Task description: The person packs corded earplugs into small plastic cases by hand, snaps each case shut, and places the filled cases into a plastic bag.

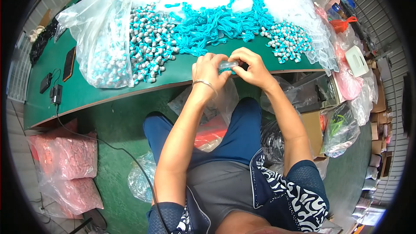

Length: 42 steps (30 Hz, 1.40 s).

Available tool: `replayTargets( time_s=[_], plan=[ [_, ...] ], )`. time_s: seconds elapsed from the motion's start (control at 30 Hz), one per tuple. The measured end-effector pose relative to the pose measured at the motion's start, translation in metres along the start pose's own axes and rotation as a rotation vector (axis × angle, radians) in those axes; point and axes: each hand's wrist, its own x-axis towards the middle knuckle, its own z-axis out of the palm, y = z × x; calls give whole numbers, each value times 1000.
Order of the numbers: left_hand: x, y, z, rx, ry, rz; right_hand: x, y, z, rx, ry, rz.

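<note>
A small clear plastic case [227, 64] with something teal in it is held between my two hands, just past the table's front edge. My left hand [209, 70] is closed around the case's left end, fingers bent over it. On the other end, my right hand [251, 68] pinches with thumb and fingers. Beyond them lies a heap of bundled teal cords [208, 26]. Small grey-and-teal pieces [151, 39] are piled left of the cords, and a smaller pile of similar pieces [288, 41] sits on the right.
A clear bag [106, 43] of similar pieces stands on the green table [86, 97], near a phone [69, 64]. Clear plastic cases [324, 54] cover the right end and back. Bags of pink items [73, 160] are on the floor; a black cable [117, 148] hangs across the left.
</note>
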Motion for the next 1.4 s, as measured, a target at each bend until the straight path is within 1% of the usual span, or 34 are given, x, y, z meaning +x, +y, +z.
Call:
replayTargets(
  time_s=[0.13, 0.27, 0.33, 0.37, 0.43, 0.53, 0.67, 0.73, 0.83, 0.97, 1.07, 1.13, 1.17, 1.23, 1.27, 1.33, 1.4],
  plan=[
    [2, -1, 4, -29, -4, -57, -4, -1, -5, 15, -48, -24],
    [0, -1, 0, -4, -14, -31, -8, 2, -3, 34, -49, 3],
    [-4, -3, -3, -28, -10, 50, -9, 2, 2, -89, -3, -49],
    [-6, -5, -4, -27, -11, 50, -10, 3, 3, -88, -2, -48],
    [-8, -8, -7, -35, 8, 151, -14, 3, 5, -153, 24, -82],
    [-9, -15, -9, -81, -22, 170, -17, 3, 7, -170, 52, -122],
    [-8, -11, -4, -60, 6, 145, -18, 2, 5, -159, 43, -130],
    [-11, -4, -5, -102, 45, 62, -19, 1, 4, -128, 19, -115],
    [-15, -4, -4, -120, 111, 104, -20, -1, 3, -126, 6, -124],
    [-13, -7, -6, -178, 84, 90, -21, -1, 4, -117, 1, -122],
    [-12, -8, -9, -159, 68, 120, -22, -1, 5, -132, 3, -104],
    [-12, -15, -10, -180, 40, 184, -23, -4, 5, -156, 13, -129],
    [-12, -17, -10, -181, 42, 184, -24, -4, 6, -157, 12, -130],
    [-12, -21, -11, -188, 28, 247, -25, -5, 9, -201, 48, -176],
    [-13, -22, -13, -189, 28, 246, -27, -5, 11, -202, 47, -175],
    [-15, -23, -17, -138, 24, 345, -30, -1, 16, -273, 93, -207],
    [-15, -19, -18, -111, 37, 350, -31, 3, 20, -289, 119, -223]
  ],
)
